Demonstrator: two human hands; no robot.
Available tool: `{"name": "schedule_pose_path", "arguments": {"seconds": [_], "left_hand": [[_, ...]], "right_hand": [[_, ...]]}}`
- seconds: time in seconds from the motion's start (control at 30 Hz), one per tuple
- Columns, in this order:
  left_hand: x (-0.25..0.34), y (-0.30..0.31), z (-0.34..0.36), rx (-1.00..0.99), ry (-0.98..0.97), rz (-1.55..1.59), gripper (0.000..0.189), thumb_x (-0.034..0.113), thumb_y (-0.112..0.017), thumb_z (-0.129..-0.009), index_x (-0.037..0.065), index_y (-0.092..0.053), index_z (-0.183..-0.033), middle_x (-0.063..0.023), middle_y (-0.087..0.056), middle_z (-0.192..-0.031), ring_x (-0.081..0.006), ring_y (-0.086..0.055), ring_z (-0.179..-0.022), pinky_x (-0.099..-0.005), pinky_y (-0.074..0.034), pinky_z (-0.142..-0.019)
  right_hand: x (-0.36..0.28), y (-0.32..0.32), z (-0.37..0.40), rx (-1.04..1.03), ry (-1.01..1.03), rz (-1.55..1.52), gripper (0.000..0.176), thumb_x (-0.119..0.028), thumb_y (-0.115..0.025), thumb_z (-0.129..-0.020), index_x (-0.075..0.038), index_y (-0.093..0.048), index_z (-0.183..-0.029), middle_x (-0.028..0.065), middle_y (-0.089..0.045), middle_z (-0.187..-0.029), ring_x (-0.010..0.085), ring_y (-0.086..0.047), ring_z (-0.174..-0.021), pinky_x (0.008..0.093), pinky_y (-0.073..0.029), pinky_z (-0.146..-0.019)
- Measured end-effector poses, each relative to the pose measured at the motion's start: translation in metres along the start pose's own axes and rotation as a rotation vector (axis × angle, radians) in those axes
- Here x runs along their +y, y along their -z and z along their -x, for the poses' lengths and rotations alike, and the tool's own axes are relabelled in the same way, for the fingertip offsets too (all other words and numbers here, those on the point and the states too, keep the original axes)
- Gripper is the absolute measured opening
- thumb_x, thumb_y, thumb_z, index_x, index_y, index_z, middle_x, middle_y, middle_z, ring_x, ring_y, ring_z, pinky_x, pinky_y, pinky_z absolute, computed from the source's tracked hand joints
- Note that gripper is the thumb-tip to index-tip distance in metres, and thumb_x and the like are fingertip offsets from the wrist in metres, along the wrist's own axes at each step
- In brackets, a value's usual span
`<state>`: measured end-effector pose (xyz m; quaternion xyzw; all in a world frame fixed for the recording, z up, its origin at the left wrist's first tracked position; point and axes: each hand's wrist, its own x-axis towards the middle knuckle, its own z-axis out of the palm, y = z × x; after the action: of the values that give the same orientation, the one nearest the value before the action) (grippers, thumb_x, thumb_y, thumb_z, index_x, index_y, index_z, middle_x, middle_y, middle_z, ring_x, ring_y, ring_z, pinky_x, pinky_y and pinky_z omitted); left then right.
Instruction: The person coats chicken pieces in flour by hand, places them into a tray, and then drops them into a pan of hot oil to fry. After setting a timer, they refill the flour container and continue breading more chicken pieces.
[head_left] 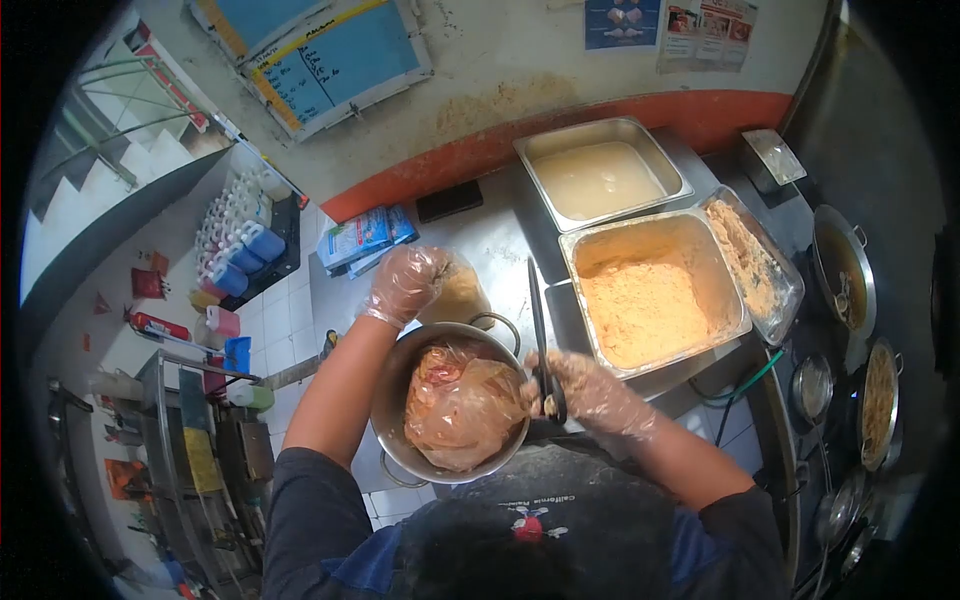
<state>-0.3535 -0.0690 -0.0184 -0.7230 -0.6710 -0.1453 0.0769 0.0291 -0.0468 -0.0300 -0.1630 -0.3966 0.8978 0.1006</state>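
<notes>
A thin clear glove covers my left hand (pixel 408 283), whose fingers are closed on the top of a clear bag (pixel 462 292) with pale contents, behind the pot. My right hand (pixel 592 393), also gloved, is closed around the lower end of long dark tongs (pixel 543 335) that point away from me. Between my arms stands a round metal pot (pixel 392 400) with two handles. Inside it lies a large plastic bag of raw meat (pixel 462 405), its right edge close to my right fingers.
Right of the pot is a metal tray of orange-tinted flour (pixel 645 305). Behind it stands a tray of pale liquid (pixel 600 180). A clear tub of crumbs (pixel 745 255) and pans (pixel 845 270) are farther right. Blue packets (pixel 357 238) lie at the back left.
</notes>
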Motion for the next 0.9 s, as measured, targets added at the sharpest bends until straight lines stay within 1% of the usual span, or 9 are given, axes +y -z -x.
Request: {"name": "schedule_pose_path", "arguments": {"seconds": [0.07, 0.13, 0.2, 0.27, 0.4, 0.63, 0.67, 0.73, 0.9], "left_hand": [[0.005, 0.007, 0.0, 0.091, -0.061, 0.196, 0.01, 0.005, -0.078, -0.09, 0.012, -0.081, -0.097, -0.0164, -0.078, -0.092, -0.0393, -0.075, -0.083, -0.0473, -0.058, -0.073], [0.006, 0.01, -0.001, 0.104, -0.04, 0.266, 0.006, 0.008, -0.076, -0.092, 0.013, -0.079, -0.093, -0.0149, -0.076, -0.087, -0.0386, -0.074, -0.079, -0.0464, -0.058, -0.069], [0.001, 0.012, -0.005, 0.066, -0.122, 0.098, 0.004, 0.01, -0.075, -0.091, 0.013, -0.077, -0.09, -0.0144, -0.075, -0.084, -0.0381, -0.072, -0.076, -0.0464, -0.057, -0.068], [-0.003, 0.021, -0.007, 0.002, -0.089, 0.127, 0.004, 0.009, -0.076, -0.089, 0.013, -0.076, -0.09, -0.015, -0.074, -0.085, -0.0382, -0.072, -0.078, -0.0476, -0.057, -0.07], [0.002, 0.046, -0.024, -0.047, -0.158, 0.099, 0.004, 0.01, -0.077, -0.088, 0.012, -0.076, -0.09, -0.0151, -0.074, -0.09, -0.039, -0.073, -0.085, -0.0494, -0.058, -0.074], [0.021, 0.066, -0.038, -0.184, -0.169, 0.034, 0.006, 0.017, -0.079, -0.088, 0.012, -0.079, -0.091, -0.0148, -0.076, -0.093, -0.0396, -0.074, -0.089, -0.0513, -0.058, -0.078], [0.02, 0.064, -0.037, -0.185, -0.167, 0.032, 0.006, 0.017, -0.079, -0.088, 0.012, -0.079, -0.091, -0.0148, -0.076, -0.093, -0.0396, -0.074, -0.089, -0.0513, -0.058, -0.078], [0.015, 0.061, -0.034, -0.173, -0.165, 0.06, 0.008, 0.018, -0.079, -0.089, 0.011, -0.08, -0.093, -0.0157, -0.077, -0.094, -0.0401, -0.074, -0.088, -0.0517, -0.058, -0.079], [0.012, 0.064, -0.033, -0.161, -0.105, 0.185, 0.011, 0.019, -0.078, -0.091, 0.009, -0.08, -0.095, -0.0185, -0.076, -0.093, -0.0428, -0.073, -0.088, -0.052, -0.057, -0.079]], "right_hand": [[-0.051, -0.008, -0.011, 0.049, 0.063, 0.213, 0.074, -0.014, -0.085, -0.096, -0.003, -0.052, -0.162, 0.0095, -0.074, -0.115, 0.0163, -0.074, -0.103, 0.0297, -0.059, -0.091], [-0.082, 0.005, -0.027, 0.203, 0.162, 0.758, 0.052, -0.008, -0.079, -0.099, -0.012, -0.064, -0.149, 0.0078, -0.075, -0.112, 0.016, -0.072, -0.102, 0.0324, -0.058, -0.092], [-0.112, 0.02, -0.047, 0.334, 0.425, 1.791, 0.057, -0.023, -0.087, -0.087, -0.011, -0.071, -0.141, 0.0166, -0.076, -0.112, 0.0336, -0.074, -0.11, 0.0472, -0.058, -0.099], [-0.137, 0.029, -0.065, 0.294, 0.307, 1.82, 0.059, -0.03, -0.089, -0.083, -0.012, -0.074, -0.137, 0.0167, -0.077, -0.119, 0.039, -0.072, -0.119, 0.0534, -0.054, -0.106], [-0.148, 0.043, -0.097, 0.072, 0.364, 1.998, 0.058, -0.031, -0.09, -0.083, -0.012, -0.075, -0.136, 0.0161, -0.077, -0.125, 0.0359, -0.071, -0.125, 0.0507, -0.053, -0.111], [-0.127, 0.041, -0.158, -0.16, 0.683, 1.885, 0.056, -0.026, -0.093, -0.08, -0.012, -0.077, -0.132, 0.0178, -0.079, -0.107, 0.0409, -0.076, -0.104, 0.0502, -0.061, -0.094], [-0.125, 0.041, -0.162, -0.163, 0.685, 1.884, 0.056, -0.026, -0.093, -0.08, -0.012, -0.077, -0.132, 0.0178, -0.079, -0.107, 0.0409, -0.076, -0.104, 0.0502, -0.061, -0.094], [-0.123, 0.042, -0.17, -0.177, 0.336, 1.839, 0.058, -0.024, -0.096, -0.076, -0.014, -0.077, -0.13, 0.0175, -0.079, -0.117, 0.0395, -0.076, -0.109, 0.0489, -0.06, -0.094], [-0.111, 0.048, -0.17, -0.131, 0.473, 1.827, 0.05, -0.031, -0.096, -0.079, -0.018, -0.077, -0.123, 0.0156, -0.08, -0.111, 0.0399, -0.077, -0.104, 0.05, -0.06, -0.088]]}}
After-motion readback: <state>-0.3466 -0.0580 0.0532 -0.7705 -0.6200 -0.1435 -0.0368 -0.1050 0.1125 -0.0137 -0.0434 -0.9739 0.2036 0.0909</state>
